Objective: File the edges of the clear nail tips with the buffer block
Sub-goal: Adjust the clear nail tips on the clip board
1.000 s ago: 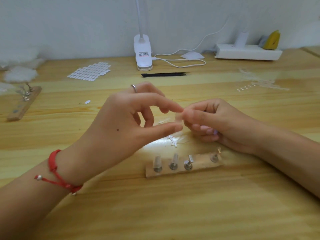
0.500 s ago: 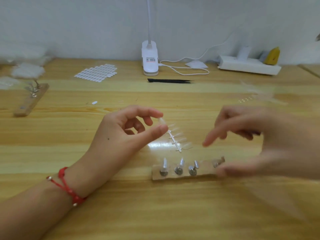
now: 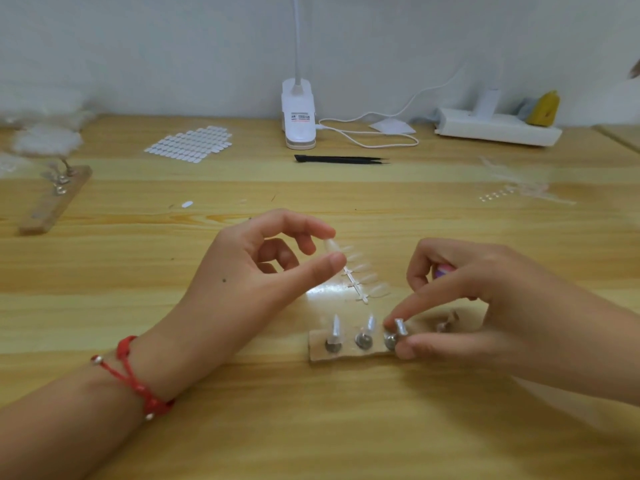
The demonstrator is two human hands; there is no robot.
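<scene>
Left hand (image 3: 263, 271) is raised over the desk (image 3: 311, 427) and pinches the top end of the strip of clear nail tips (image 3: 360, 275) between thumb and index finger. The strip runs down toward the wooden block (image 3: 346, 355). The block carries four metal pegs in a row. Right hand (image 3: 485, 306) pinches the third peg (image 3: 398, 332) with thumb and index finger. Something pink-purple shows under its curled fingers; I can't tell what it is. There is a red bracelet (image 3: 138, 375) on the left wrist. At the back are a lamp base (image 3: 298, 116), black tweezers (image 3: 341, 159), a sticker sheet (image 3: 188, 143) and a power strip (image 3: 498, 128). A second block (image 3: 55, 199) sits far left.
</scene>
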